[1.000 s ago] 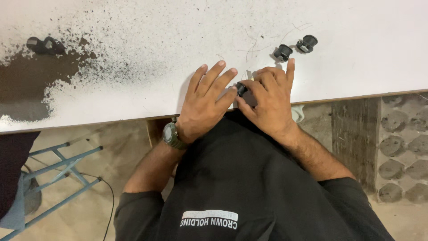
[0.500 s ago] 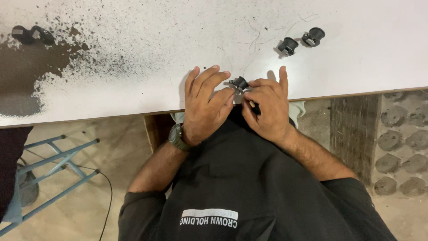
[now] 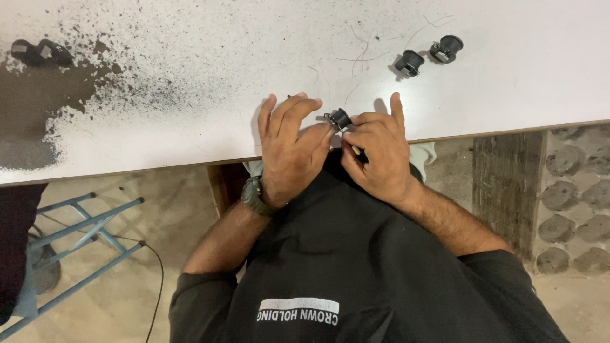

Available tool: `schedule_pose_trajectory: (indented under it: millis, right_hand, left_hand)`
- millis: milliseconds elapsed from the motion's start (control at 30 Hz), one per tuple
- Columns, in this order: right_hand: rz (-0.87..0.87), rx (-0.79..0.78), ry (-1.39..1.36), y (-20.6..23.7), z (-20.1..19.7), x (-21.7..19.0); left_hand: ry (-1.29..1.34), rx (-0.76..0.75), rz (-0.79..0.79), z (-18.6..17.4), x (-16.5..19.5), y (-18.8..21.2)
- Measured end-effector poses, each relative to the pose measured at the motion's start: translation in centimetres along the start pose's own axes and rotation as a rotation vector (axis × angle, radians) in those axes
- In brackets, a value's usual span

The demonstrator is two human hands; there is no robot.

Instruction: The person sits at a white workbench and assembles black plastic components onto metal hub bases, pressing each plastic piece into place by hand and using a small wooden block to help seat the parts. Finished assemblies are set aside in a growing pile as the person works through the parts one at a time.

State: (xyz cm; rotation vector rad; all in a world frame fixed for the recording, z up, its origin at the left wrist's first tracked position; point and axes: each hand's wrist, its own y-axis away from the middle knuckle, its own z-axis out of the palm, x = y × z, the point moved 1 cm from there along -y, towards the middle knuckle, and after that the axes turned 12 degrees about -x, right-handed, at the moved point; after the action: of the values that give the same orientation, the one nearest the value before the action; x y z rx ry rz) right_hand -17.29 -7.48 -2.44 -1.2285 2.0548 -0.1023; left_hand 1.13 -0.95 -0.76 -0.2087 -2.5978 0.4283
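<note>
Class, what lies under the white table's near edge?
Under the white table show a wooden leg, sandy floor and a blue metal frame; the tabletop covers everything farther back.

Left hand (image 3: 289,152) and right hand (image 3: 376,154) close together, fingers (image 3: 321,133) curled inward.

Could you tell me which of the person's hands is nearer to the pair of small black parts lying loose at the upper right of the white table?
Right. The right hand sits just below and left of the pair of black parts; the left hand lies farther left.
</note>
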Motion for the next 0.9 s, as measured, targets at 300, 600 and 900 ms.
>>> schedule_pose_trajectory:
  millis: [300,600,900]
  right_hand:
    - [-0.153,0.023,-0.009,0.3,0.7,0.2]
    - [-0.061,0.011,0.057,-0.1,0.9,-0.2]
    - [0.028,-0.006,0.134,-0.9,-2.2,0.1]
  left_hand:
    - [0.131,-0.082,-0.081,-0.2,-0.3,-0.4]
    - [0.163,-0.13,-0.078,-0.3,-0.4,-0.4]
    - [0.13,-0.127,-0.149,-1.4,-1.0,-0.9]
